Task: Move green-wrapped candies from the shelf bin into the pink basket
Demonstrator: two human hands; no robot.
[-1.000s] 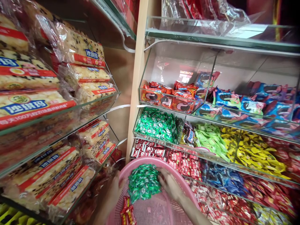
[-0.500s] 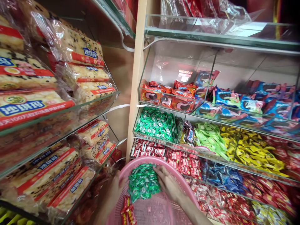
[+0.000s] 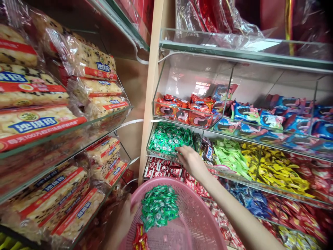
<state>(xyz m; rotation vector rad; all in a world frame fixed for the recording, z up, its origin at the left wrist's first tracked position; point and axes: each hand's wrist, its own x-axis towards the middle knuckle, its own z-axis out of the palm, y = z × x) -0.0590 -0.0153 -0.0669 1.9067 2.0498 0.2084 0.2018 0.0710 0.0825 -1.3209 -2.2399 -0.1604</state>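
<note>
A pink plastic basket (image 3: 205, 217) holds a pile of green-wrapped candies (image 3: 159, 206) and a few red-and-yellow packets (image 3: 140, 238). My left hand (image 3: 126, 211) grips the basket's left rim. Over the front edge of a clear bin, my right hand (image 3: 189, 158) has its fingers bent together beside the green candies in the bin (image 3: 170, 138); whether anything is between the fingertips is too small to tell.
Packaged pastries (image 3: 36, 121) fill glass shelves at the left. A wooden post (image 3: 148, 86) stands between the units. Right of the green bin are Snickers bars (image 3: 207, 151), light green candies (image 3: 231, 156) and yellow ones (image 3: 275, 168). Red packets (image 3: 163, 166) lie below.
My right hand has moved up and forward from inside the basket to the green candy bin's front edge. My left hand stays at the basket rim. The view has shifted slightly.
</note>
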